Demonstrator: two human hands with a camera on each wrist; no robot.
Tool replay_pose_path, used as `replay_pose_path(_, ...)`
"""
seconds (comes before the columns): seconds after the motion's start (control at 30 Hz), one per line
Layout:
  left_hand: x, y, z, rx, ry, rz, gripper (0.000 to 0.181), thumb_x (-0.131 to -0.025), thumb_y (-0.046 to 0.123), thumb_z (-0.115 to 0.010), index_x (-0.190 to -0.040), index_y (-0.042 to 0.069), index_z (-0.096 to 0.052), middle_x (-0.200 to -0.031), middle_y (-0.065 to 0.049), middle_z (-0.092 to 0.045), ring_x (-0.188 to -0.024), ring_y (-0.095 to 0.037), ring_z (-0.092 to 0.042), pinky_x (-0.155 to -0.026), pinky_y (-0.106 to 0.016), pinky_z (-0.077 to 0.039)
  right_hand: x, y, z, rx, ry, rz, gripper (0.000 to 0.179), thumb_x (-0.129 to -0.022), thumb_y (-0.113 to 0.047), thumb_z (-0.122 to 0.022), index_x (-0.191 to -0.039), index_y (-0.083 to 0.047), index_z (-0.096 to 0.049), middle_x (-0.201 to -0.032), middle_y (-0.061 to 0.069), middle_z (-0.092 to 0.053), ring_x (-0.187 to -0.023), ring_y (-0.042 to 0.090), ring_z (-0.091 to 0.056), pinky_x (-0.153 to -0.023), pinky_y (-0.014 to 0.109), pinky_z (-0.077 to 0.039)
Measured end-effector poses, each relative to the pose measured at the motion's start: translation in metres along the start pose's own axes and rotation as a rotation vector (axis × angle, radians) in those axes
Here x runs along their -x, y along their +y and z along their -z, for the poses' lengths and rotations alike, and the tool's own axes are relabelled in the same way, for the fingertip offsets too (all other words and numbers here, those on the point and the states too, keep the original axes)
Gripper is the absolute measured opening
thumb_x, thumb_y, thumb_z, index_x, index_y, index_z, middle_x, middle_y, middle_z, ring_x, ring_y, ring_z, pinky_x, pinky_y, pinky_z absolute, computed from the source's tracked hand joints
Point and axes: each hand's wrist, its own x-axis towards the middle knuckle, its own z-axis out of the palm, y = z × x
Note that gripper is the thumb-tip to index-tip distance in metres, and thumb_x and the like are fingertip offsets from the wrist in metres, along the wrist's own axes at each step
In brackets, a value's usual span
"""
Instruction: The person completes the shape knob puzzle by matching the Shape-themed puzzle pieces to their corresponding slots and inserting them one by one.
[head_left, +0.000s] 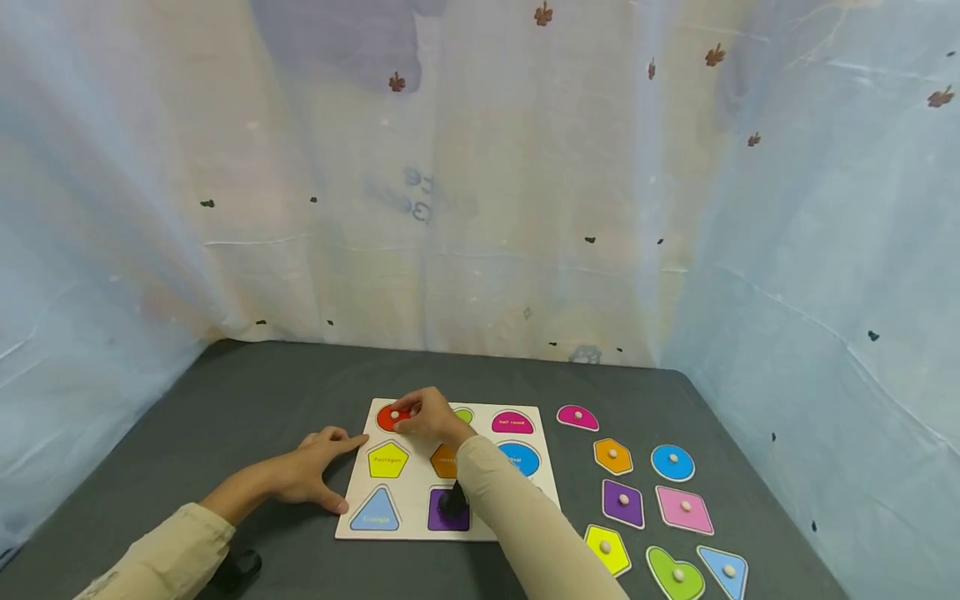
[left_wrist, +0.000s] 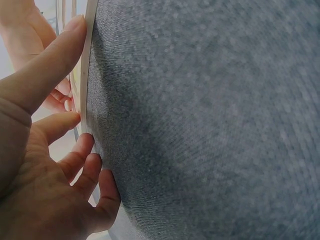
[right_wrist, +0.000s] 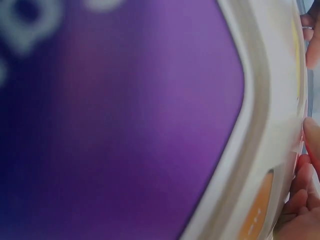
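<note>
Reaching over the board (head_left: 413, 500) the spread left hand (head_left: 311, 467) touches, the right hand (head_left: 431, 417) pinches a red piece (head_left: 385, 418).

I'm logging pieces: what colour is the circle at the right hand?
The circle is red, clearest in the head view.

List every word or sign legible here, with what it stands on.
"Pentagon": yellow five-sided recess in the pale flat board
"Triangle": light-blue three-sided recess
"Half round": magenta half-disc recess
"Oval": blue oval recess
"Hex", rest hidden: orange six-sided recess
Too blurred to read: lettering on the purple four-sided recess, right wrist view
Too faint to read: blue marks on the pale patterned sheet
</note>
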Motion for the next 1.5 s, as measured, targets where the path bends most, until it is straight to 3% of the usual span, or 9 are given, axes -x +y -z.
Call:
replay_pose_path(0.47,-0.001,0.002,0.003,-0.002,-0.014,0.032,0.106,-0.070,0.031,-0.093,-0.157,0.011,-0.036,-0.143,-0.019,-0.038,-0.125,-0.040,-0.036,-0.104,-0.069,-0.034,0.002,-0.001,0.002,-0.018,-0.009,-0.019,0.028,-0.085,-0.010,-0.081,-0.113,-0.009,-0.077,-0.091,0.002,-0.059,-0.083,0.014,-0.048,-0.071,0.020,-0.041)
replay_pose_path(0.8,0.000,0.000,0.004,-0.011,-0.018,0.039,0.106,-0.070,0.031,-0.093,-0.157,0.010,-0.037,-0.143,-0.021,-0.038,-0.124,-0.040,-0.037,-0.104,-0.070,-0.034,0.003,0.000,0.001,-0.101,-0.030,0.004,0.027,-0.085,-0.006,-0.080,-0.112,-0.004,-0.077,-0.085,0.002,-0.057,-0.079,0.013,-0.048,-0.068,0.018,-0.040)
replay_pose_path(1.0,0.000,0.001,0.004,-0.015,-0.017,0.044,0.106,-0.070,0.032,-0.093,-0.157,0.011,-0.037,-0.143,-0.021,-0.038,-0.124,-0.041,-0.037,-0.104,-0.070,-0.034,0.003,-0.001,0.004,-0.122,-0.051,-0.001,0.027,-0.085,-0.007,-0.080,-0.112,-0.005,-0.077,-0.093,0.005,-0.064,-0.081,0.012,-0.050,-0.069,0.017,-0.042)
replay_pose_path(1.13,-0.001,0.001,0.002,-0.023,-0.025,0.034,0.107,-0.070,0.037,-0.092,-0.158,0.011,-0.036,-0.142,-0.021,-0.038,-0.123,-0.040,-0.038,-0.103,-0.070,-0.035,0.004,-0.002,0.011,-0.076,-0.095,-0.006,0.029,-0.088,-0.015,-0.079,-0.116,-0.008,-0.076,-0.104,0.004,-0.070,-0.089,0.014,-0.056,-0.078,0.021,-0.049)
replay_pose_path(1.23,-0.002,0.001,0.001,-0.036,-0.030,0.030,0.110,-0.069,0.043,-0.092,-0.158,0.012,-0.036,-0.142,-0.022,-0.038,-0.122,-0.040,-0.037,-0.103,-0.069,-0.036,0.008,-0.006,0.019,-0.072,-0.122,0.011,0.030,-0.092,-0.022,-0.075,-0.120,-0.008,-0.075,-0.115,0.007,-0.072,-0.099,0.018,-0.061,-0.091,0.032,-0.053)
replay_pose_path(1.37,-0.003,0.002,0.001,-0.037,-0.036,0.043,0.112,-0.067,0.047,-0.092,-0.158,0.014,-0.035,-0.144,-0.021,-0.037,-0.125,-0.040,-0.036,-0.105,-0.069,-0.034,0.016,-0.012,0.035,-0.058,-0.119,0.031,0.032,-0.097,-0.029,-0.069,-0.124,-0.011,-0.073,-0.126,0.008,-0.070,-0.115,0.024,-0.062,-0.107,0.046,-0.048)
replay_pose_path(1.5,-0.002,0.003,0.003,-0.023,-0.026,0.056,0.111,-0.067,0.043,-0.093,-0.158,0.014,-0.036,-0.146,-0.022,-0.036,-0.126,-0.041,-0.036,-0.105,-0.070,-0.034,0.024,-0.018,0.052,-0.019,-0.103,0.047,0.032,-0.100,-0.032,-0.064,-0.125,-0.014,-0.071,-0.130,0.008,-0.068,-0.121,0.026,-0.060,-0.109,0.049,-0.045)
